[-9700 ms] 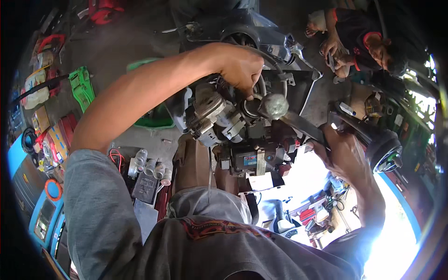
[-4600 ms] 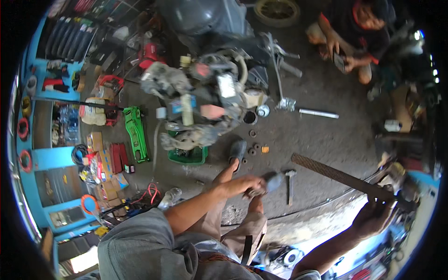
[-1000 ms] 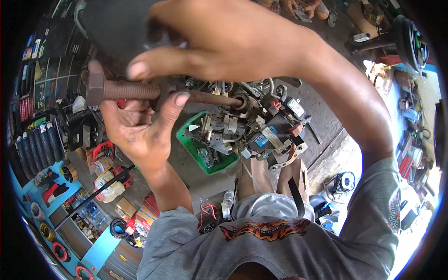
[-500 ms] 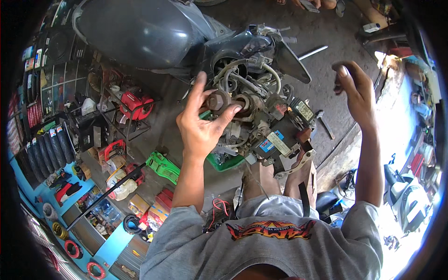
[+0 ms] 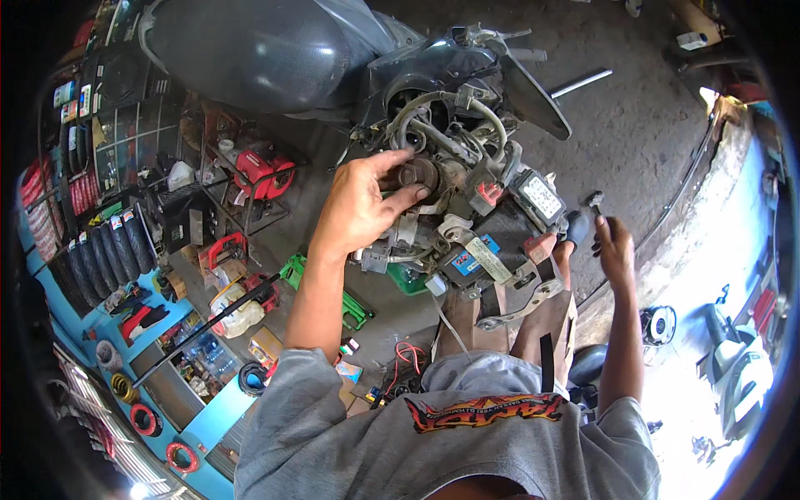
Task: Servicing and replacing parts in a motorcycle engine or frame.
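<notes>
My left hand pinches a rusty round metal part with a hexagonal head between thumb and fingers. The part sits at the steering head of a stripped motor scooter, among bent cables and hoses; whether it is seated there I cannot tell. Low on the right, my right hand is closed on the handle of a hammer, whose small head points away from me. Near the left hand, a battery and a box with a white label stay mounted on the scooter's front.
The dark scooter seat fills the upper left. A metal bar sticks out past a dark panel on the far side. On the left floor stand a green jack and a red engine. A green tray sits under the scooter.
My left hand has brought the round part in to the steering head, its fingers now bent around it. My right hand has come down from open air and taken hold of the hammer.
</notes>
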Tool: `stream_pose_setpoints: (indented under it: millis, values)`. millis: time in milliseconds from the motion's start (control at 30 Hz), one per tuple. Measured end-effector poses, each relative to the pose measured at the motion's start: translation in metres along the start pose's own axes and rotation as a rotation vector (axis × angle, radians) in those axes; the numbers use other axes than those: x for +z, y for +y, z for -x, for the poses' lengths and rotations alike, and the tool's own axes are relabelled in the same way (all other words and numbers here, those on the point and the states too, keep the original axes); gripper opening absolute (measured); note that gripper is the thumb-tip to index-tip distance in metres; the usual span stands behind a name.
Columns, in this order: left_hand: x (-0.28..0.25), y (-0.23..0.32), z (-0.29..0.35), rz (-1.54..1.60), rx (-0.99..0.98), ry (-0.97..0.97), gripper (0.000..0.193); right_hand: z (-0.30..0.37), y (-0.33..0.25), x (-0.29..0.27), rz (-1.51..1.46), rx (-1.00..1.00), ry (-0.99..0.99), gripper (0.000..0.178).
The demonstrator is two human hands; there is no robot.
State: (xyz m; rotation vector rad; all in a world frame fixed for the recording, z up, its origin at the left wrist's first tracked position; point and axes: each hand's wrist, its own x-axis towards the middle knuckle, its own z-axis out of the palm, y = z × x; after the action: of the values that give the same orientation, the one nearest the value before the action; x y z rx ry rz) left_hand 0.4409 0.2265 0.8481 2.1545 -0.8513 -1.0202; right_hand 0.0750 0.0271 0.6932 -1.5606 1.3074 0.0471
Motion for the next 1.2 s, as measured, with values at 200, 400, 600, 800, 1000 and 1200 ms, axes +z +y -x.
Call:
stream_pose_setpoints:
  millis: [200,400,600,800,1000,1200]
  values:
    - [0.001,0.011,-0.001,-0.144,-0.066,-0.050,0.045,0.006,0.075,0.050,0.118,0.050,-0.076,0.044]
    - [0.004,0.019,0.000,0.069,-0.076,-0.078,0.046,0.019,0.082,0.060,0.110,-0.049,-0.086,0.042]
    - [0.003,0.023,0.001,-0.060,-0.052,-0.071,0.047,-0.004,0.139,0.043,0.187,0.073,-0.184,0.060]
    - [-0.052,-0.047,0.007,0.043,-0.074,-0.002,0.063,-0.078,0.263,0.059,0.218,-0.004,-0.077,0.049]
    - [-0.062,-0.093,0.116,0.246,0.048,0.214,0.070,-0.208,0.373,0.156,0.319,-0.003,-0.155,0.039]
    - [0.013,-0.130,0.266,0.419,0.295,0.440,0.060,-0.303,0.404,0.251,0.821,-0.435,-0.688,0.046]
